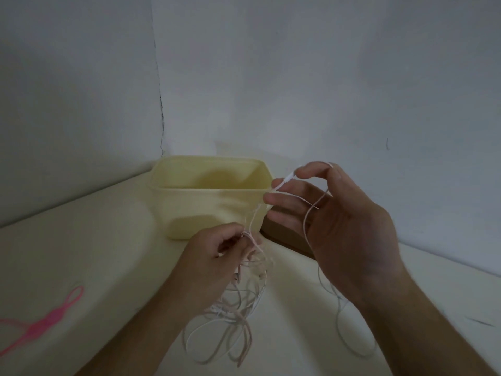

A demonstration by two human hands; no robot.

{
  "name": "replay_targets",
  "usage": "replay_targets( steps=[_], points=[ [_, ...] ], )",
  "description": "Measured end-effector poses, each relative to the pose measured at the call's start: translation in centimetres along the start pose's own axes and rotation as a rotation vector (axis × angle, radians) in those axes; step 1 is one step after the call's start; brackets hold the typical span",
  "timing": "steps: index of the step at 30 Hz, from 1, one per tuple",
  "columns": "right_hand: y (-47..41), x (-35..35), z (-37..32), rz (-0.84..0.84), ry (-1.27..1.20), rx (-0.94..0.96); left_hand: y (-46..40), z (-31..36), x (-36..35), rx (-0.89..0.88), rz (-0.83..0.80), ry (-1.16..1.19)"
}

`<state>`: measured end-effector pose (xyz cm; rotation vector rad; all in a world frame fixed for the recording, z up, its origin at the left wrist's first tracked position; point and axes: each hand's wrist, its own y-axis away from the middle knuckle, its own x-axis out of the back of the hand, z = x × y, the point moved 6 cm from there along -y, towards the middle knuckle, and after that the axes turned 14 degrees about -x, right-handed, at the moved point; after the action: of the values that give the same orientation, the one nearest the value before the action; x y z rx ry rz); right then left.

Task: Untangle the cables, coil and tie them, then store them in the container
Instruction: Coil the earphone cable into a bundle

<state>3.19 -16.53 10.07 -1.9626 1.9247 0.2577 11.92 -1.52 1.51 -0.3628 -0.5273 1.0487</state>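
We are still at the untangling: the thin, pale pink-and-white tangled cables (238,302) hang in loose loops just in front of the cream, open-topped plastic container (211,196), trailing down onto the pale worktop (89,256). Our left hand (217,256) pinches the knot of strands at the top of the bundle, fingers curled round it, directly in front of the container's near wall. Our right hand (333,213), to the right of the container, has one freed strand draped over its spread fingers, its small white plug (287,179) held at the fingertips near the container's right rim. To do this well, we judge we should keep the left grip steady on the knot and draw the plug end away gently, feeding it back through loops instead of tugging, since thin strands tighten easily. The container holds no cable yet as far as we can see. The bright pink silicone ties (46,321) lie well to the left of the container for later.
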Motion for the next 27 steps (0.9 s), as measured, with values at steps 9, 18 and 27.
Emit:
replay_targets(
  steps=[9, 18, 27],
  points=[
    [-0.3, 3.6, 3.9, 0.559, 0.678, -0.428, -0.1, -0.3, 1.1, 0.111, 0.156, 0.234],
    [0.2, -1.7, 3.9, 0.258, 1.169, -0.089, 0.0, -0.2, 0.8, 0.089, 0.145, 0.139],
    [-0.4, -0.2, 3.8, 0.328, 1.154, -0.091, -0.1, 0.4, 1.0, 0.072, 0.073, 0.117]
  ],
)
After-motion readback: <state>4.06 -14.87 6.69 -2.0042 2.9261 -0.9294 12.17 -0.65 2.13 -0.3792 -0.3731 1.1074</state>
